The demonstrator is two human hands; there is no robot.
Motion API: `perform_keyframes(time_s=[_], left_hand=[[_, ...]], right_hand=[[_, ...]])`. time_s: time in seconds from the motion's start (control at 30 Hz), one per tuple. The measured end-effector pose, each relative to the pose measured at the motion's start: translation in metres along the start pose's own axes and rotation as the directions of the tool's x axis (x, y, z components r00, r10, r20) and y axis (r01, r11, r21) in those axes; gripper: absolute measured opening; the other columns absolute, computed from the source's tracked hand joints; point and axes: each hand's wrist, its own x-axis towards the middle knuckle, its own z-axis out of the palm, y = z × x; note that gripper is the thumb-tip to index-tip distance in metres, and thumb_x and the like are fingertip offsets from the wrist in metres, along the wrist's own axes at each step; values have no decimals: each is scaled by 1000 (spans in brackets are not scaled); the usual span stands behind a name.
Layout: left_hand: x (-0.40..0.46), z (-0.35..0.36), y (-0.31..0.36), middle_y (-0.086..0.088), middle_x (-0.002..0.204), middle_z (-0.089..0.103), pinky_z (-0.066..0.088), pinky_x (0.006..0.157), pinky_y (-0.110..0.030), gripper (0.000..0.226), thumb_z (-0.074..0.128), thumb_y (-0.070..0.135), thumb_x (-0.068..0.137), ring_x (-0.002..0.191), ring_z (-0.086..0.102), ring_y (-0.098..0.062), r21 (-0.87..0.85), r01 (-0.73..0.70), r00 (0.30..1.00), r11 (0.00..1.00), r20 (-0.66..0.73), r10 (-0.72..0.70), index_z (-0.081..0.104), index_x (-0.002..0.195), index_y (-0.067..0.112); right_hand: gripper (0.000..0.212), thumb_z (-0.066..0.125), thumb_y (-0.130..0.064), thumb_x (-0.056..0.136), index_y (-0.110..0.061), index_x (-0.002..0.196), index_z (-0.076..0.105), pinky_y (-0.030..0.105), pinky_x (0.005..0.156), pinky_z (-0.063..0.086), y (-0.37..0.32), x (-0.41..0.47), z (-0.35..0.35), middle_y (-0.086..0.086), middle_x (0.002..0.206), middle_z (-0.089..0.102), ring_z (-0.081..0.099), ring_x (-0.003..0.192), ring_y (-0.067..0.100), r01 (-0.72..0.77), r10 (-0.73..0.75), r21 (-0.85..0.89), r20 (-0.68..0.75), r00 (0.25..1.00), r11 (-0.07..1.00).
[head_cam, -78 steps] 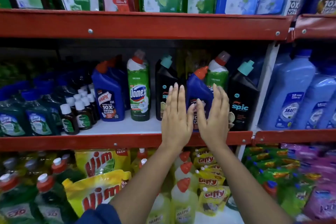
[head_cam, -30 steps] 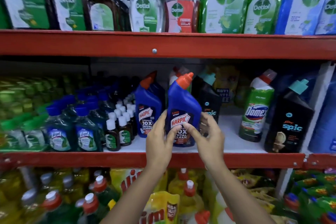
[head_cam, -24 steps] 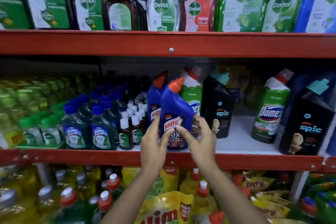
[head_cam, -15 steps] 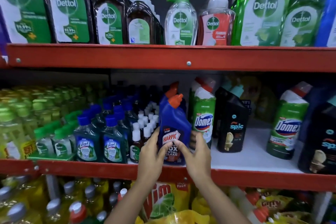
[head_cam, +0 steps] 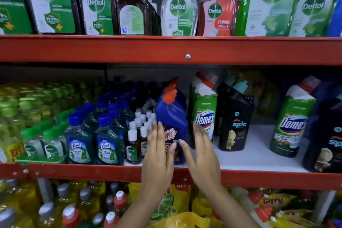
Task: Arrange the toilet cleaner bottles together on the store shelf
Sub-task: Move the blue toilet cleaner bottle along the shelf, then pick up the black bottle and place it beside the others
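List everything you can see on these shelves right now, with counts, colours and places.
Harpic bottle: one in front, blue, orange cap, middle shelf; another behind it.
Domex bottles: two clear, green and white, middle shelf.
Spic bottles: two clear, black, teal caps.
Lizol bottles: many, dark green, blue caps, left.
Dettol bottles: many, top shelf.
Vim pouches: yellow, bottom shelf.
Left hand: open, beside Harpic.
Right hand: open.

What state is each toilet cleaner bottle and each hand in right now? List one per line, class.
Blue Harpic bottle: upright on shelf, capped.
Near Domex bottle: upright, capped.
Near Spic bottle: upright, capped.
Far Domex bottle: upright, apart at right.
Left hand: open.
Right hand: open.
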Motion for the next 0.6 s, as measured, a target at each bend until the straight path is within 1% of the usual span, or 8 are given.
perform_keyframes(time_s=[0.03,0.07,0.1,0.2,0.3,0.37,0.47,0.6], left_hand=[[0,5,4,15,162,-15,-9,117,-10,66,27,46,101,150,-11,-3,65,-51,999,997,2,51,-7,153,26],[0,10,9,11,162,-15,-9,120,-17,66,27,44,101,150,-12,-6,143,-105,994,984,12,104,-7,154,22],[1,17,15,6,163,-12,-8,122,-24,66,27,43,101,151,-11,-10,216,-156,988,964,30,153,-4,154,18],[3,44,36,-5,163,3,-5,123,-34,66,31,40,101,152,-7,-15,318,-244,970,916,92,226,6,154,12],[1,78,63,-4,163,4,-4,123,-37,65,33,40,100,152,-8,-14,305,-289,957,908,124,263,10,153,11],[-1,100,84,-5,162,6,-2,123,-36,65,31,41,100,152,-4,-15,277,-310,949,909,143,280,11,154,11],[-2,133,121,-6,162,12,7,120,-40,64,32,41,100,151,3,-18,238,-347,933,907,181,310,17,153,9],[-3,175,167,-5,162,10,7,120,-38,65,33,41,101,150,6,-17,116,-369,915,922,219,339,12,154,10]], right_hand=[[71,28,-61,95,-26,155,12,22,121,15,5,-1,-6,-6,163,18,12,150,4,33,-34,-73,-13,999,997],[71,27,-59,97,-25,155,5,22,123,6,13,-2,-13,-5,164,10,3,151,4,62,-67,-155,-27,997,986],[71,26,-58,98,-24,155,2,26,123,1,21,-3,-22,-3,165,5,-2,152,7,83,-96,-243,-43,994,967],[71,24,-54,99,-15,156,5,35,124,0,52,-7,-55,4,165,5,-1,154,16,85,-134,-435,-84,987,897],[73,28,-52,98,-12,155,7,38,124,-2,87,-13,-90,8,165,7,-6,154,17,38,-118,-535,-116,986,844],[73,26,-53,98,-11,155,7,39,124,0,109,-17,-114,9,165,7,-5,154,18,-6,-90,-582,-135,987,813],[72,24,-54,98,-12,155,7,38,124,-1,139,-22,-148,8,164,7,-7,154,16,-56,-74,-625,-180,981,778],[72,27,-51,98,-11,155,11,43,124,7,176,-27,-189,11,164,9,2,154,23,-127,-50,-632,-255,966,764]])
